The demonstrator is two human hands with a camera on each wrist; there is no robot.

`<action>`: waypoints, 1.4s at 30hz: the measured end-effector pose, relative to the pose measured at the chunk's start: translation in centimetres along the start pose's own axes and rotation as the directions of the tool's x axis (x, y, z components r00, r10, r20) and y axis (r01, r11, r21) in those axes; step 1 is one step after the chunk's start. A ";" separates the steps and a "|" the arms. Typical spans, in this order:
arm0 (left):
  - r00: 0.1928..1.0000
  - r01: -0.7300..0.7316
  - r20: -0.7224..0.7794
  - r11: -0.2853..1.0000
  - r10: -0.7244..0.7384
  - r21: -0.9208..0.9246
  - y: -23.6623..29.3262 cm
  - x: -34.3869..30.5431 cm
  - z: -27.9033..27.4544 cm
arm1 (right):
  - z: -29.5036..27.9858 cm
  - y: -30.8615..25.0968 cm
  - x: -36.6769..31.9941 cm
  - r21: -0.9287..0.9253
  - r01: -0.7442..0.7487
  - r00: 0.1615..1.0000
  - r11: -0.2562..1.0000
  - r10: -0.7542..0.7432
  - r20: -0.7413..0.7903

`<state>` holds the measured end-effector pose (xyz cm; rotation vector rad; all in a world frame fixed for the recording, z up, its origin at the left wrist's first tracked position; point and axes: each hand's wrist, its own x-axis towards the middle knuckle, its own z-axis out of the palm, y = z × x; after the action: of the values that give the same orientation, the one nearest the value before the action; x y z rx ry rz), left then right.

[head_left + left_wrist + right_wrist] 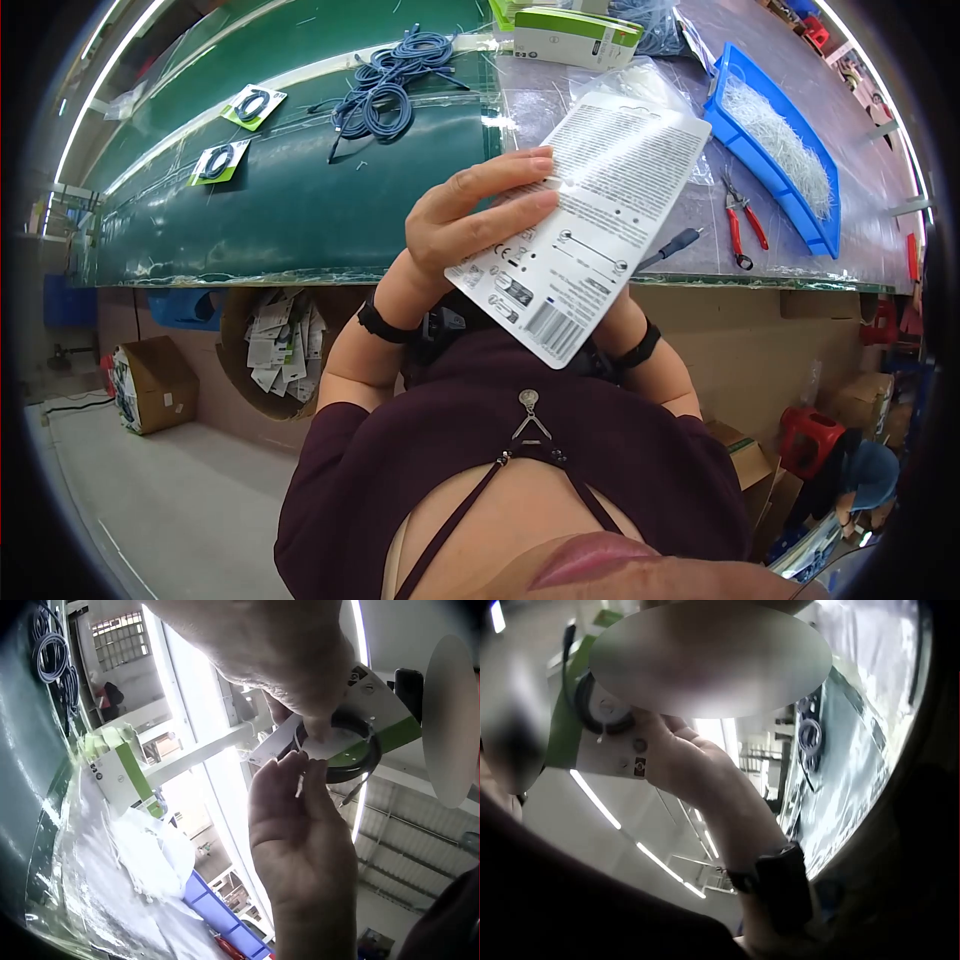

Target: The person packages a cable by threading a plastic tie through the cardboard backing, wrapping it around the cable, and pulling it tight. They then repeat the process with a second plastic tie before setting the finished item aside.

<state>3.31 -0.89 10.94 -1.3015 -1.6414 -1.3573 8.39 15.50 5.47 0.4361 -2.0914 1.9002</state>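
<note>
My left hand (470, 215) pinches a white packaging card (600, 200) tilted in front of me, fingers flat on its printed back, which faces the head camera. On the card's green and white front lies a dark coiled cable (366, 754), also seen in the right wrist view. One cable plug (682, 242) sticks out past the card's right edge. My right hand (304, 832) is mostly hidden behind the card in the head view. In the left wrist view its fingertips pinch a thin white tie (298, 739) beside the coil.
Two carded cable coils (252, 106) and a heap of loose blue cables (395, 80) lie on the green mat. Right of them are red-handled cutters (742, 222), a blue bin (830, 225) of clear strips, and a carton (575, 35). Below the bench stands a round tub (235, 350) of cards.
</note>
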 end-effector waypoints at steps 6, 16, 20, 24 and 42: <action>0.999 0.036 -0.028 0.999 -0.037 -0.023 0.0 -0.5 0.8 | -0.7 0.8 -0.5 -0.196 0.224 0.910 0.955 -0.132 0.394; 0.998 0.059 -0.029 0.998 -0.058 0.032 0.3 -0.4 0.3 | -2.6 10.4 -3.9 -0.254 0.947 0.312 0.196 -0.378 0.872; 1.000 0.018 -0.001 0.996 -0.018 0.082 0.2 -0.4 0.4 | -2.7 15.6 -4.5 -0.012 0.919 -0.071 -0.393 -0.196 0.978; 0.997 -0.056 0.052 0.990 0.050 0.131 0.2 0.1 0.3 | -4.5 20.7 -5.4 0.316 0.534 -0.296 -0.784 0.178 0.939; 0.996 -0.062 0.070 0.980 0.050 0.188 -0.3 -0.2 0.7 | 0.0 4.4 -5.7 0.747 -0.608 0.702 -0.269 0.257 0.664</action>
<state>3.17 -0.23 10.50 -1.2802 -1.7185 -1.1065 11.79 16.04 -0.83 0.0245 -0.1462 3.8627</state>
